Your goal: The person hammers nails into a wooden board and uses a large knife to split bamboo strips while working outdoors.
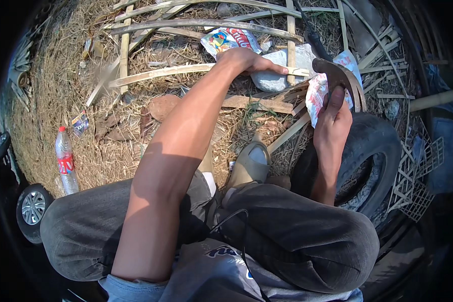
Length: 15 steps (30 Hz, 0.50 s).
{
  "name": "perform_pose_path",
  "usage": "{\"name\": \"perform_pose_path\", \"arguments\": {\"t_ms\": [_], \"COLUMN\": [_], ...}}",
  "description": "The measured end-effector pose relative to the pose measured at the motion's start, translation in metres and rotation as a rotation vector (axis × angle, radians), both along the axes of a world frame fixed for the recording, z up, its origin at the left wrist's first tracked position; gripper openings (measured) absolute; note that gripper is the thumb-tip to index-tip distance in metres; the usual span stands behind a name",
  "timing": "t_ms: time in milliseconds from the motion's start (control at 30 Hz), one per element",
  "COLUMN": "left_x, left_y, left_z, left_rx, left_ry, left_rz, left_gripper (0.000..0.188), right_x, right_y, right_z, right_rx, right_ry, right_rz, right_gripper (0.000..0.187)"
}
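Observation:
My left hand (246, 61) is closed on a split bamboo slat (161, 73), one finger stretched along it toward the right end. There the slat crosses an upright bamboo strip (291, 45), over a pale stone block (272, 75). Whether a nail sits at the crossing is too small to tell. My right hand (333, 118) grips a claw hammer (332, 75) close to its dark curved head, just right of the crossing. Most of its handle is hidden by the hand. The slats form part of a bamboo frame (206, 23) lying on the straw.
A worn tyre (372, 146) lies beside my right leg. Printed plastic wrappers (231, 40) lie around the stone. A black-handled tool (314, 43) is beyond it. A plastic bottle (65, 161) stands at left; bamboo offcuts (387, 55) and a broken plastic grid (420, 196) are at right.

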<state>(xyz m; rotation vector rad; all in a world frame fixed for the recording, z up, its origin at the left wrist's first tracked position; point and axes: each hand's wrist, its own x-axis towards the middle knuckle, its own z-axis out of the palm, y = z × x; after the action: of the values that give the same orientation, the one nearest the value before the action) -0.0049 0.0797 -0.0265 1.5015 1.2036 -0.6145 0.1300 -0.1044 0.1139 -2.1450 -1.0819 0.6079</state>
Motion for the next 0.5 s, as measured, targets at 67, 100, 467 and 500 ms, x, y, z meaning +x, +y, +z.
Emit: {"name": "perform_pose_path", "arguments": {"t_ms": [67, 100, 467, 500], "left_x": [-0.008, -0.012, 0.005, 0.009], "left_y": [0.007, 0.008, 0.0, -0.002], "left_z": [-0.015, -0.02, -0.005, -0.004], "left_rx": [0.045, 0.046, -0.003, -0.072], "left_ry": [-0.001, 0.006, 0.045, -0.005], "left_rz": [0.021, 0.025, 0.011, 0.006], "left_gripper": [0.131, 0.131, 0.134, 0.134], "right_x": [-0.004, -0.005, 0.023, 0.03], "right_y": [0.006, 0.008, 0.01, 0.01], "right_z": [0.013, 0.01, -0.038, -0.052], "right_rx": [-0.002, -0.002, 0.044, -0.128], "right_ry": [0.109, 0.115, 0.273, 0.212], "right_rz": [-0.069, -0.065, -0.267, -0.203], "right_gripper": [0.051, 0.051, 0.074, 0.074]}}
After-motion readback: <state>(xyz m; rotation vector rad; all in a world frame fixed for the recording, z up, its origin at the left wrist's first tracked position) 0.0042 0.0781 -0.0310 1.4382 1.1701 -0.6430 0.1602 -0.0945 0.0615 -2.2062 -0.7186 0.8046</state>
